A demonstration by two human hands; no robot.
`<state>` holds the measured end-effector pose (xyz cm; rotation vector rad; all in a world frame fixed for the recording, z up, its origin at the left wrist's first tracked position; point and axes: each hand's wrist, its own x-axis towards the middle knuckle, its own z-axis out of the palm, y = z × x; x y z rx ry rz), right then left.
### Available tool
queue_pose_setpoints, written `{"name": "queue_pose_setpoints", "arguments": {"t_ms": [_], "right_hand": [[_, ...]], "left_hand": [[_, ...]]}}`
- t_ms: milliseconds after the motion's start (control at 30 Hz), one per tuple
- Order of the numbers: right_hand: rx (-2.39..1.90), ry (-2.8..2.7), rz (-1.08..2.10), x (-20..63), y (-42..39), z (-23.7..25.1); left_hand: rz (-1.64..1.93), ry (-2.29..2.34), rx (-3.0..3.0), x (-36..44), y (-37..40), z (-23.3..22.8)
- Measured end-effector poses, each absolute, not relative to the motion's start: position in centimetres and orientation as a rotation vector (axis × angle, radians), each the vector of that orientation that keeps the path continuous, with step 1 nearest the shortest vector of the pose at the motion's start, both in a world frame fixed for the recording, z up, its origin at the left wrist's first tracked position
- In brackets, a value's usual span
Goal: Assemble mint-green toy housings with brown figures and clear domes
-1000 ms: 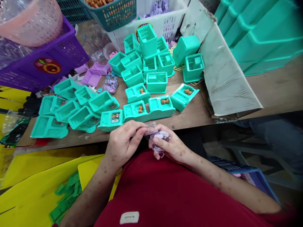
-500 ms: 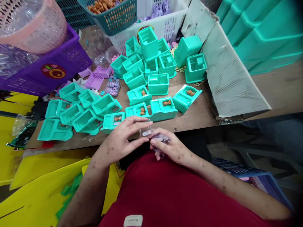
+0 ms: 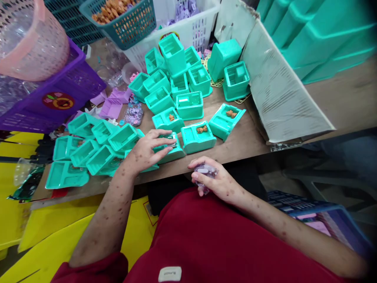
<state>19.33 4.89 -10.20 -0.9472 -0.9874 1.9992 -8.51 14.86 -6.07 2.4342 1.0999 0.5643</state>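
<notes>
I have the right hand [image 3: 216, 179] gripping clear plastic pieces [image 3: 205, 171]; the left hand [image 3: 147, 152] stretches over a teal plastic box [image 3: 174, 157], its grip unclear to me. Right of those fingers, a second box [image 3: 199, 146] holds a brown bear figurine [image 3: 202, 129]; far beyond, a dark-teal plastic basket [image 3: 134, 30] holds orange-brown pieces [image 3: 111, 11].

Left hand [image 3: 149, 150] part-hides 1 teal box [image 3: 174, 154] below; clear pieces [image 3: 206, 170] in right hand [image 3: 212, 177] uncountable; edge cuts pink basket [image 3: 50, 51] beyond left hand.

1. Deep-red short-sleeved top [image 3: 203, 232], plain cloth, at six o'clock.
2. White rectangular label [image 3: 170, 274] on it, rounded corners, also at six; dark lettering too small to read.
3. Left sleeve [image 3: 98, 269], matching red, at seven o'clock.
4. Left hand [image 3: 149, 151], right hand [image 3: 216, 177]: bare.
</notes>
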Motion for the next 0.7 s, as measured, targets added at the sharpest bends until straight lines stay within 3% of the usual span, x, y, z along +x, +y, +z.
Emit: {"name": "queue_pose_setpoints", "arguments": {"t_ms": [533, 700], "right_hand": [[-0.956, -0.961, 2.002, 19.5, 5.4, -10.6], [-0.967, -0.958, 2.000, 19.6, 5.3, -10.6]], "left_hand": [[0.504, 0.973, 2.592, -8.6, 14.8, -5.5], [0.255, 0.999, 2.740, -8.5, 14.2, -5.3]]}}
